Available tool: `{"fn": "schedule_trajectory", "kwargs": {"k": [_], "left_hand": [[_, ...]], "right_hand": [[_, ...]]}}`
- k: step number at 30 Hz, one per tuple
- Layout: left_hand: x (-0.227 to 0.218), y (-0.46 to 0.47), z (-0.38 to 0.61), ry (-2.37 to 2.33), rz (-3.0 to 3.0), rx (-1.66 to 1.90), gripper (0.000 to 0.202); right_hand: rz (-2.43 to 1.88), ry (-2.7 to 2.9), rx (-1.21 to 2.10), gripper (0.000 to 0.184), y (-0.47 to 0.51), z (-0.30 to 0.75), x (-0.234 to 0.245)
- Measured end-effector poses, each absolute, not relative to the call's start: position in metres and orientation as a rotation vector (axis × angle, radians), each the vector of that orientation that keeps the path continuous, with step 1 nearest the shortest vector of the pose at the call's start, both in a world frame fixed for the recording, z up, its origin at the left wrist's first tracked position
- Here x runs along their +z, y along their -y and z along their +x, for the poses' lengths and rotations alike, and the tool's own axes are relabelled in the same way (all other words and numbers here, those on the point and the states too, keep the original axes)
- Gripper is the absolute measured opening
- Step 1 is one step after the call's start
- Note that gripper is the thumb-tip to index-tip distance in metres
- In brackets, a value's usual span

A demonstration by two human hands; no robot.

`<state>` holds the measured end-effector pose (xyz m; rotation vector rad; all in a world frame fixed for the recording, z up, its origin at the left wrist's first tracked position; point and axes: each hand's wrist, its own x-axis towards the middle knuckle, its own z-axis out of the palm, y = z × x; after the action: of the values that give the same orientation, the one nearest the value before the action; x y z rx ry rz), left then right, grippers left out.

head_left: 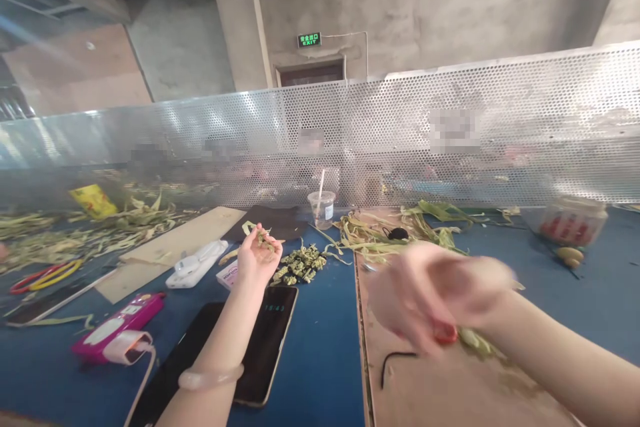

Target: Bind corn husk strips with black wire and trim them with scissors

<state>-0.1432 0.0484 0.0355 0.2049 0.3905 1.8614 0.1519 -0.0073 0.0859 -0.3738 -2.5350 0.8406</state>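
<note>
My left hand point(257, 257) is turned palm up and cupped, with small pale-green leaf pieces point(265, 239) lying in it. Just right of its wrist is a pile of similar small folded green pieces point(303, 262). A dark phone or tablet point(267, 347), its clock lit, rests beneath that forearm. Over the light wooden board point(420, 390) my right hand point(435, 290) is smeared by motion, so its fingers and anything in them are unclear. A small red thing point(446, 332) and a green leaf strip point(475, 341) show below that hand.
A perforated metal screen point(280, 120) runs along the back. Before it stand a plastic cup point(321, 208) with a straw and, at right, a clear jar point(573, 220). Dried leaves point(135, 220) cover the left rear. A magenta power strip point(120, 327) and white charger point(197, 265) lie left.
</note>
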Motion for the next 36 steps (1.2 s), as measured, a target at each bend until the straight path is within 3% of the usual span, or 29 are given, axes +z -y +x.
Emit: {"fn": "schedule_trajectory", "kwargs": {"k": [3, 7, 12, 14, 18, 24, 32, 36], "left_hand": [[0.034, -0.049, -0.145, -0.375, 0.191, 1.883, 0.009], [0.033, -0.050, -0.148, -0.362, 0.180, 1.892, 0.008], [0.031, -0.053, -0.150, -0.370, 0.171, 1.875, 0.008], [0.030, -0.053, -0.150, -0.370, 0.174, 1.873, 0.008], [0.029, -0.054, -0.150, -0.371, 0.175, 1.872, 0.009], [0.028, -0.054, -0.151, -0.392, 0.170, 1.868, 0.009], [0.030, -0.053, -0.152, -0.398, 0.160, 1.862, 0.010], [0.031, -0.054, -0.152, -0.386, 0.153, 1.866, 0.010]], "right_hand": [[-0.571, 2.632, 0.532, 0.016, -0.030, 0.113, 0.087], [-0.804, 2.613, 0.263, 0.009, -0.089, 0.058, 0.050], [-0.853, 2.627, 0.114, 0.037, -0.127, 0.026, 0.012], [-0.823, 2.647, 0.110, 0.036, -0.133, 0.020, 0.008], [-0.838, 2.624, 0.158, 0.025, -0.145, 0.007, 0.011], [-0.946, 2.509, 0.228, 0.025, -0.173, -0.001, 0.027], [-1.317, 2.435, -0.039, 0.028, -0.180, 0.046, 0.042], [-1.246, 2.568, -0.109, 0.033, -0.165, 0.053, 0.046]]}}
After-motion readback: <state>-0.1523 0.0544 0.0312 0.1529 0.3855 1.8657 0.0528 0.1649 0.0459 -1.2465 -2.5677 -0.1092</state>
